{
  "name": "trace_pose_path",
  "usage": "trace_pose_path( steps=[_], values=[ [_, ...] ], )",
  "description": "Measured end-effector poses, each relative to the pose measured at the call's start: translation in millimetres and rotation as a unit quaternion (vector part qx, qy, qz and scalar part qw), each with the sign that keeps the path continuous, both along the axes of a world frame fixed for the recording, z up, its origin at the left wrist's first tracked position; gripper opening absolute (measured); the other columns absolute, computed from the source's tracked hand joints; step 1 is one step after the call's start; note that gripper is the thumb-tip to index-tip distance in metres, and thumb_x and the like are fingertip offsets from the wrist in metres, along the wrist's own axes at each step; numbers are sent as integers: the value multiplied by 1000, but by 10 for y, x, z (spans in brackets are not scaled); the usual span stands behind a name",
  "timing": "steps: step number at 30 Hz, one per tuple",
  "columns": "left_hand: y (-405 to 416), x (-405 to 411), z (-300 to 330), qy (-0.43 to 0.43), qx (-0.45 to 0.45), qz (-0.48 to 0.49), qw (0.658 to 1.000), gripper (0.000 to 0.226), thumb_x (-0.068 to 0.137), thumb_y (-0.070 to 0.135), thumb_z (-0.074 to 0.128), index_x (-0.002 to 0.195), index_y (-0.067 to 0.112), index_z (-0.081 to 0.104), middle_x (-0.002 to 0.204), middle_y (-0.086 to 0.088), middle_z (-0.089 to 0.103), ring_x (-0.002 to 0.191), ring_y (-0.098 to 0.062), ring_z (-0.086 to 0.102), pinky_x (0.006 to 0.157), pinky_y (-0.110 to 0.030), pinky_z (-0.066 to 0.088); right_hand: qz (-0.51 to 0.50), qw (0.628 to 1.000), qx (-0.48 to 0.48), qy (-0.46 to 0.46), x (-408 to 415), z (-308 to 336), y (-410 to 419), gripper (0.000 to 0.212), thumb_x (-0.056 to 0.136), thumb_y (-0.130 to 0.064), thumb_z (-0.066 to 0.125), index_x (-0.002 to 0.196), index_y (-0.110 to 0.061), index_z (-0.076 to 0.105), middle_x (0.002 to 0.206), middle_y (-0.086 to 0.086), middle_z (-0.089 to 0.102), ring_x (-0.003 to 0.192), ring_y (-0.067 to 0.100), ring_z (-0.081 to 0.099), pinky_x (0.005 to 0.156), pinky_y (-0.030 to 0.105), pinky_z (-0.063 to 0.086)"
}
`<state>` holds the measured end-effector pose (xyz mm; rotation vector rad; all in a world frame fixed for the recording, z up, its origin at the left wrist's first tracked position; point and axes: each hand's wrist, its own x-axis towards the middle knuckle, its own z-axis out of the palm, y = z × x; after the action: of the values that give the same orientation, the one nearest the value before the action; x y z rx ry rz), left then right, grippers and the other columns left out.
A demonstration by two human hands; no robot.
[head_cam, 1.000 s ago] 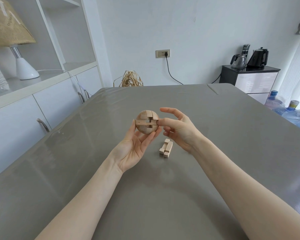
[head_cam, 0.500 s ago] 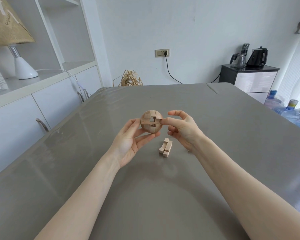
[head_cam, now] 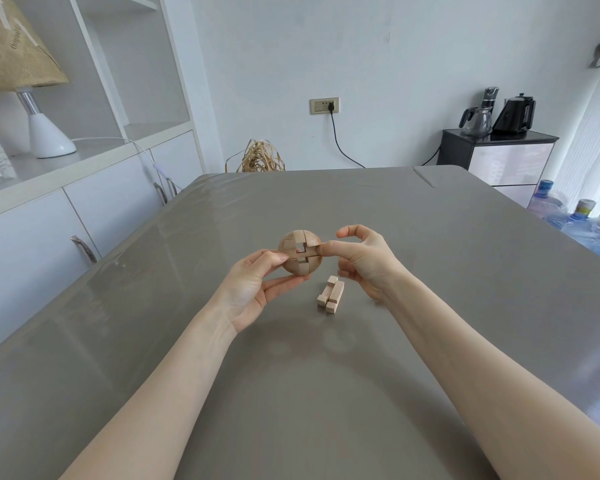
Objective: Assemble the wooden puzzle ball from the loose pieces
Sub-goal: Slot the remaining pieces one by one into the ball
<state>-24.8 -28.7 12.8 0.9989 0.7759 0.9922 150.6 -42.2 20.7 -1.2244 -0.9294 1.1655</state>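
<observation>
Puzzle ball (head_cam: 300,253), part-built, is raised above the grey table (head_cam: 291,393). My left hand (head_cam: 257,289) cradles it steady while my right hand (head_cam: 361,261) pinches a bar at its slot. Loose pieces (head_cam: 330,294) lie beneath, within reach.

A pale, unvarnished wooden puzzle ball (head_cam: 300,252) and loose wooden pieces (head_cam: 330,294) (matt, smooth-sanded) contrast with the glossy grey counter (head_cam: 326,393); the lamp (head_cam: 32,98) pairs a rough woven shade with a smooth white base.
</observation>
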Motion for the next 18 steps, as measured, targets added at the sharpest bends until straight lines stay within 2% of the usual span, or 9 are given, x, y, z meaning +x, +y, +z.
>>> trace_pose_path(
  steps=[2, 4, 8, 11, 13, 16, 18],
  values=[
    [-1, 3, -2, -10, -10, 1, 1000, 36, 92, 4, 49, 122, -15, 52, 108, -17, 70, 89, -32, 71, 75, -29, 59, 5, 1000, -4, -2, 9, -2, 3, 36, 72, -1, 74, 89, -16, 45, 39, -13, 41, 32, 7, 29, 47, 24, 30],
    [-9, 11, 0, -15, -20, 0, 1000, 35, 92, 4, 49, 122, -13, 54, 101, -14, 71, 87, -31, 72, 72, -28, 59, 8, 1000, -7, -2, 19, -3, 6, 36, 72, -1, 74, 86, -16, 45, 39, -13, 39, 32, 7, 28, 45, 24, 29],
    [-25, 31, 3, -15, -40, 1, 999, 31, 92, 6, 51, 118, -8, 59, 114, -19, 67, 87, -30, 72, 68, -28, 59, 5, 1000, -19, -1, 35, -13, 14, 34, 72, -2, 74, 83, -16, 45, 48, -6, 36, 32, 8, 26, 43, 23, 29],
    [-34, 49, -8, -27, -55, -5, 998, 23, 92, 7, 51, 108, -3, 63, 117, -21, 65, 98, -35, 68, 72, -31, 59, 3, 1000, -23, 5, 36, -30, 19, 34, 72, -3, 75, 82, -16, 45, 51, -6, 37, 33, 8, 26, 41, 22, 30],
    [-42, 65, -19, -46, -68, -13, 997, 23, 92, 8, 49, 108, -1, 62, 116, -21, 66, 101, -37, 67, 76, -35, 59, 3, 1000, -27, 13, 32, -46, 23, 34, 72, -3, 75, 80, -16, 45, 55, -6, 38, 33, 8, 26, 40, 21, 30],
    [-55, 84, -30, -71, -81, -16, 994, 23, 93, 8, 48, 111, -1, 60, 113, -21, 68, 99, -37, 68, 80, -35, 58, 3, 999, -37, 31, 25, -56, 24, 33, 73, -3, 74, 76, -17, 44, 47, -8, 45, 34, 8, 26, 37, 19, 31],
    [-62, 95, -36, -88, -87, -12, 992, 23, 93, 10, 49, 111, -1, 60, 112, -21, 68, 100, -37, 68, 82, -36, 58, 3, 998, -43, 43, 17, -44, 15, 31, 75, -3, 72, 74, -16, 44, 53, -5, 58, 33, 7, 26, 36, 17, 31]
  ],
)
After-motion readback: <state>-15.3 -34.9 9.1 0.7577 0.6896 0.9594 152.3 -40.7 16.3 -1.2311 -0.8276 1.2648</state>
